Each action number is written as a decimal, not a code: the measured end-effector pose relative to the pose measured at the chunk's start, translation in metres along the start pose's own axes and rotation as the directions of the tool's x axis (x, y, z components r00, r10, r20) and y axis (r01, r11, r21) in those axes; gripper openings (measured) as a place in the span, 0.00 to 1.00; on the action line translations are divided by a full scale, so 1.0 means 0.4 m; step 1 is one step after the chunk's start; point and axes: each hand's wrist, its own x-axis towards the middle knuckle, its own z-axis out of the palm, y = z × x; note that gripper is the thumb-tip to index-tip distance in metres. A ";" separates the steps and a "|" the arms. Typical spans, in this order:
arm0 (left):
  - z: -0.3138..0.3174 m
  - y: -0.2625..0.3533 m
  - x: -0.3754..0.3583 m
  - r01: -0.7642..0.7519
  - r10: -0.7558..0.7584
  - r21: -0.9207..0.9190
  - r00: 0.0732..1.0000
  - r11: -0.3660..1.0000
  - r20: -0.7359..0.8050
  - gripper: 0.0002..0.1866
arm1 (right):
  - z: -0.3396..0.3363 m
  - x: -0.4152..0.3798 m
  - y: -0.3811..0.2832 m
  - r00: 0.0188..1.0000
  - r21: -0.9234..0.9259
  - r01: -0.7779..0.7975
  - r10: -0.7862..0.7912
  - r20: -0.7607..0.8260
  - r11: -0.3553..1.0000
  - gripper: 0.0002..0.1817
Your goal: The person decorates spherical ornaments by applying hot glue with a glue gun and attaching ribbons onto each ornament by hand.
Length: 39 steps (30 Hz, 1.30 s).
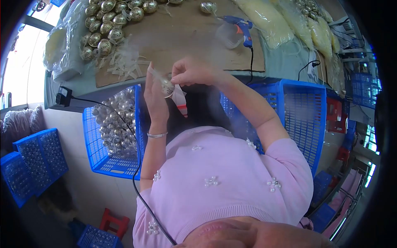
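My left hand (156,97), with a bangle at its wrist, holds a speckled metallic ball (167,88) against the fingers. A pale translucent ribbon (155,74) runs up from this ball. Close on its right side, my right hand (186,73) has thumb and forefinger pinched together; what is between them is too small to make out. Beyond the hands, cut ribbon strips (126,62) lie loose on the brown board (178,37). Several similar balls (106,28) are piled at the board's back left, and a single ball (207,7) sits at the back.
A blue glue gun (244,28) with a black cable lies on the board's right. Plastic bags of pale material (264,20) are behind it. Blue crates (92,142) flank my lap, the left one holding many balls. A black cable (138,165) crosses beside my left arm.
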 end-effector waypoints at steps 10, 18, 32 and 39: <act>-0.010 -0.006 -0.007 0.024 -0.030 -0.110 0.998 0.994 -0.053 0.28 | 0.031 0.023 0.028 0.999 0.010 0.032 -0.031 -0.040 0.999 0.08; -0.120 0.009 -0.036 0.081 -0.179 -0.371 0.954 0.925 -0.238 0.24 | -0.095 0.099 -0.040 0.940 -0.490 0.149 -0.277 -0.200 0.859 0.12; -0.201 0.008 -0.062 0.126 -0.223 -0.438 0.959 0.890 -0.176 0.28 | -0.327 0.212 -0.070 0.822 -0.818 -0.029 -0.452 -0.346 0.574 0.27; -0.020 0.006 0.029 0.264 -0.219 -0.475 0.964 0.840 0.149 0.24 | 0.059 0.033 -0.013 0.861 -0.828 0.321 -0.506 0.053 0.459 0.36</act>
